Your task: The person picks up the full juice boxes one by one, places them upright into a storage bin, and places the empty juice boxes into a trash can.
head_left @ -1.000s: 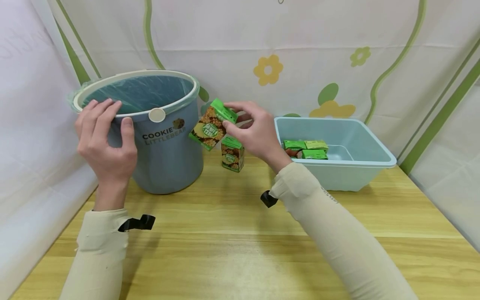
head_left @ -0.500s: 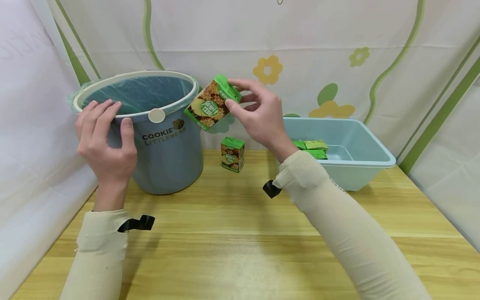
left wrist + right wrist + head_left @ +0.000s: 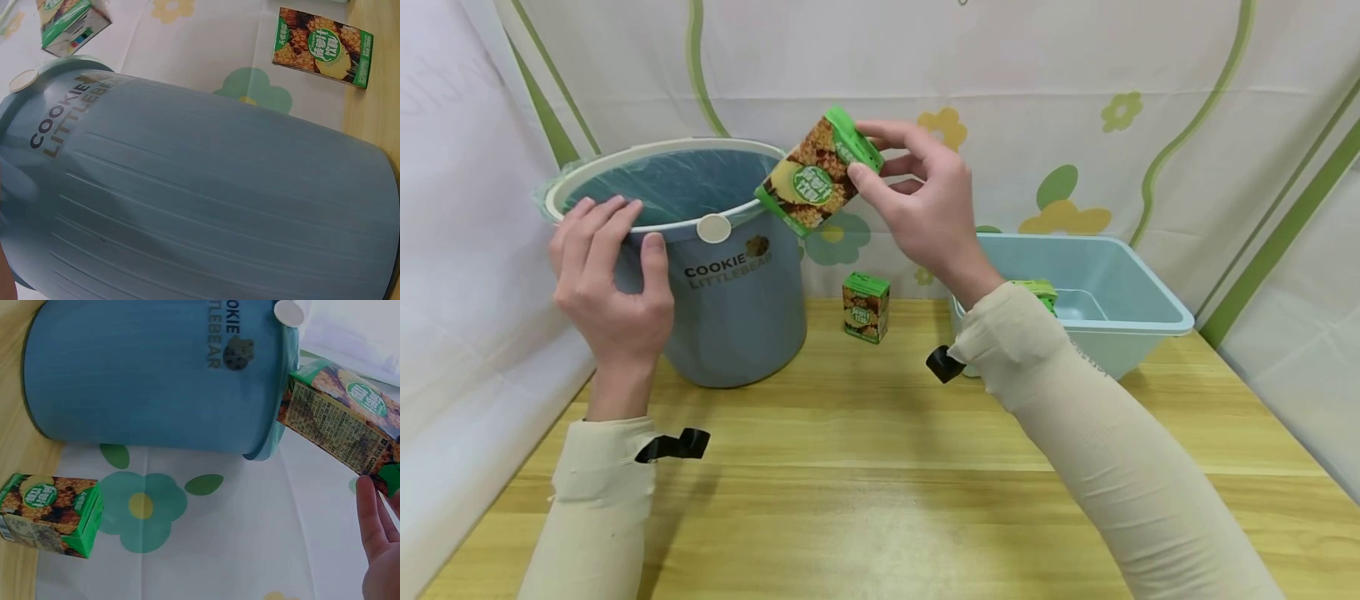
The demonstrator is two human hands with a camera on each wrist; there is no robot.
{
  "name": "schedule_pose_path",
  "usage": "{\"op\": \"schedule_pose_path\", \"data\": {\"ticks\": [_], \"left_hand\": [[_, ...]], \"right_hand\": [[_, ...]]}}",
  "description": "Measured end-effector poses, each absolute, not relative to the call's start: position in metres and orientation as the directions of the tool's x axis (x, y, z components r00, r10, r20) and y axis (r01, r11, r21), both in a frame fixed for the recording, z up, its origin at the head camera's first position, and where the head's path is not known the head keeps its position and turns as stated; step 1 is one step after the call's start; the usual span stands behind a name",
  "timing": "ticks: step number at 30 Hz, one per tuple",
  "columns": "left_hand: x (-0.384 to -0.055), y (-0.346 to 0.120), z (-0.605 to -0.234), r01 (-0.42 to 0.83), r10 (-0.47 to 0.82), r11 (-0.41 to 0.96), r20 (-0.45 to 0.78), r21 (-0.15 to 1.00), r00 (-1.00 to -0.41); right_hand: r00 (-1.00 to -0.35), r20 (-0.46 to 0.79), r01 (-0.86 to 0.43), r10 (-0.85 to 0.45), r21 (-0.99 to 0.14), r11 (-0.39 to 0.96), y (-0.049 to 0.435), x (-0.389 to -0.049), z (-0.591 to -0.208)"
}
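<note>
A green-and-brown pineapple juice carton (image 3: 808,171), held tilted by its upper right end, is pinched between the thumb and fingers of my right hand (image 3: 928,196). In the head view its lower left corner overlaps the right rim of a blue bin (image 3: 737,321); the right wrist view shows the carton (image 3: 340,419) beside that rim. My left hand (image 3: 613,287) grips the bin's near left rim, fingers over the inside and thumb outside. A second juice carton (image 3: 865,308) stands upright on the table, right of the bin.
A light blue tub (image 3: 1150,279) stands at the right, partly behind my right forearm, with green-topped cartons (image 3: 1041,290) inside. A clear liner (image 3: 700,179) lines the bin. White cloth walls (image 3: 850,50) enclose the wooden table (image 3: 820,500) behind and at the sides.
My right hand has raised the juice carton from beside the bin to rim height, shifting it slightly left. My left hand has stayed on the bin's rim.
</note>
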State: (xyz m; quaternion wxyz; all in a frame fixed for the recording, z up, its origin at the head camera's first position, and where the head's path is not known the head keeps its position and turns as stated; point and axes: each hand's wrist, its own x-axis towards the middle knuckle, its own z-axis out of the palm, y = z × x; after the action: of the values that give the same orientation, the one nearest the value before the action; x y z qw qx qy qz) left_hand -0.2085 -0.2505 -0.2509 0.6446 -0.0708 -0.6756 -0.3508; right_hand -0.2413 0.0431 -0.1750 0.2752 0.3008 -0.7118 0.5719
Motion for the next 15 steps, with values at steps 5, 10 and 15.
{"op": "schedule_pose_path", "data": {"ticks": [5,10,15], "left_hand": [[-0.208,-0.249,-0.250,0.554,-0.361,0.740,0.920,0.382,-0.153],[-0.209,-0.248,-0.250,0.551,-0.361,0.740,0.919,0.386,-0.159],[-0.209,-0.247,-0.250,0.555,-0.360,0.737,0.919,0.386,-0.161]], "right_hand": [[-0.665,0.739,-0.747,-0.113,-0.656,0.108,0.033,-0.239,-0.171],[-0.698,0.714,-0.715,-0.055,-0.699,0.000,0.017,-0.237,-0.173],[-0.719,0.695,-0.693,0.017,-0.715,-0.091,0.003,-0.236,-0.174]]}}
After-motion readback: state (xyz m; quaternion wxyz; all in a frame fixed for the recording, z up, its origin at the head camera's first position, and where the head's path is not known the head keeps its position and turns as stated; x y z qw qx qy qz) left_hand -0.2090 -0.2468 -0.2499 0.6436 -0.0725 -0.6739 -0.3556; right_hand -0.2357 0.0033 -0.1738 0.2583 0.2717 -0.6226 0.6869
